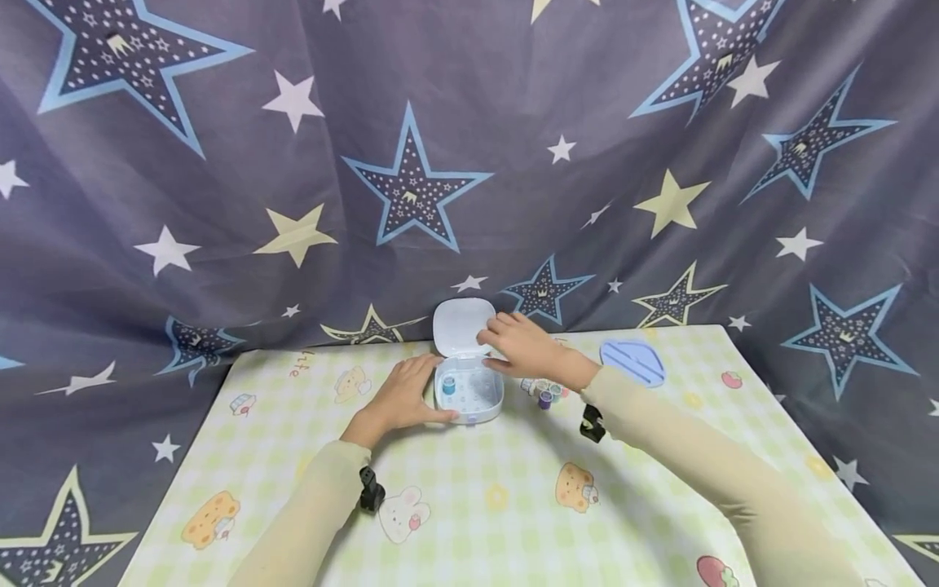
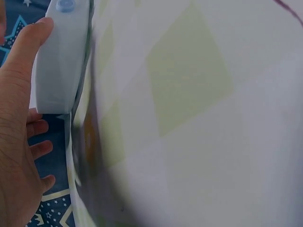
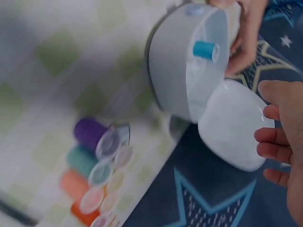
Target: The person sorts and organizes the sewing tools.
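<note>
A small white hinged case (image 1: 480, 419) stands on the table with its lid (image 1: 458, 324) raised at the back. Inside, toward its left, is one blue cylinder (image 1: 449, 386) with a pale round end, clearer in the right wrist view. My left hand (image 1: 402, 395) grips the case from the left: the thumb presses the front wall, and the other fingers reach along the side toward the hinge. At the lid's right edge hovers my right hand (image 1: 528, 348), fingers loosely bent and nothing visible in them; in the right wrist view it overlaps the lid.
Right of the case, several small cylinders lie close together, among them a purple one (image 3: 88, 132), a teal one (image 3: 80, 160) and orange ones. A checked cloth (image 1: 455, 505) covers the table. Behind its back edge hangs a star-patterned curtain (image 1: 506, 212).
</note>
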`<action>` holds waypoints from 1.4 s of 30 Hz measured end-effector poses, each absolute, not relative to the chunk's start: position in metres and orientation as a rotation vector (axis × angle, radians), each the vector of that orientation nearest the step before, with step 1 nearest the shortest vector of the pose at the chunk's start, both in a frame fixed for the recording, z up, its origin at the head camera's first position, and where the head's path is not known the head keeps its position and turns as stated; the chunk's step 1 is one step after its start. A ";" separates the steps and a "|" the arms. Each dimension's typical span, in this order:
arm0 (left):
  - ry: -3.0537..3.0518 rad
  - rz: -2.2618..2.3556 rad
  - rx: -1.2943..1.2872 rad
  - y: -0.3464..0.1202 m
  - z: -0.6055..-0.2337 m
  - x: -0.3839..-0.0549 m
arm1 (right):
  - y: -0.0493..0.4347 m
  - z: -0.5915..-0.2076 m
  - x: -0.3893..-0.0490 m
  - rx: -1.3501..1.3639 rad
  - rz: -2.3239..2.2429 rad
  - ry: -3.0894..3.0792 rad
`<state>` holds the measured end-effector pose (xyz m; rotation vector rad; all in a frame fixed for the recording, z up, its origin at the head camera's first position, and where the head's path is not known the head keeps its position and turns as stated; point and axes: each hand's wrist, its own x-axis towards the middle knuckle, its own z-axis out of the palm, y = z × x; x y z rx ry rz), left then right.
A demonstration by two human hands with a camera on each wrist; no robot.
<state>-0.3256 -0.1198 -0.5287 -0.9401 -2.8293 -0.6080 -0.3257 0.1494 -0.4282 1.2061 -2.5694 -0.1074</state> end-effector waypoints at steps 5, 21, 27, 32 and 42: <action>-2.878 -0.609 -0.929 -0.119 -0.529 -0.323 | 0.184 -0.428 -0.318 1.141 0.020 -2.559; -2.873 -0.620 -0.911 -0.120 -0.524 -0.325 | 0.257 -0.450 -0.308 1.031 0.119 -2.611; -2.850 -0.641 -0.925 -0.120 -0.529 -0.326 | 0.274 -0.466 -0.306 1.024 0.077 -2.626; -2.836 -0.649 -0.928 -0.121 -0.532 -0.326 | 0.282 -0.477 -0.307 1.026 0.079 -2.609; -2.871 -0.652 -0.911 -0.121 -0.525 -0.321 | 0.289 -0.494 -0.316 1.050 0.027 -2.583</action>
